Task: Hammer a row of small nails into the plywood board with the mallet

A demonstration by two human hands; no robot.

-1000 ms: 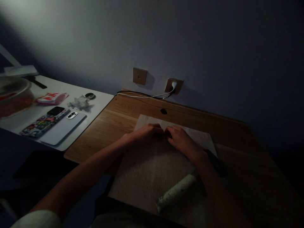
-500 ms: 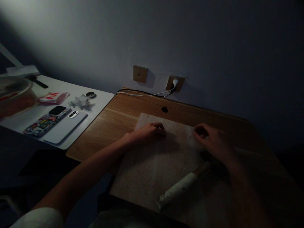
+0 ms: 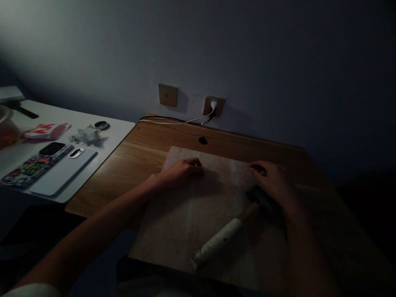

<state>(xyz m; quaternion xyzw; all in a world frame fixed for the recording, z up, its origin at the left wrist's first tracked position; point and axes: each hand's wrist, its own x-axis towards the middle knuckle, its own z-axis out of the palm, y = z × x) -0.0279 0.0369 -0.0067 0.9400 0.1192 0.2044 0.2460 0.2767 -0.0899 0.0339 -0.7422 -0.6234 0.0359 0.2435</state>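
A pale wooden board lies on the brown table. My left hand rests on the board's far left part, its fingers curled in. Whatever those fingers hold, if anything, is too dark to make out. At the board's far right corner is my right hand, thumb and fingers pinched together around something I cannot make out. Just below that hand lies a hammer, with a dark head and a pale wrapped handle slanting toward me. Tiny dark specks dot the board between my hands; nails or holes, I cannot tell.
On the white table at left lie two phones, a red-and-white packet, crumpled plastic and a round dark lid. A tub is cut off by the frame edge. Cables run to a wall socket behind the brown table.
The view has turned right, so the scene sits farther left. My right hand has shifted slightly right over the board, and the hammer's head now shows more. My left hand stays in place.
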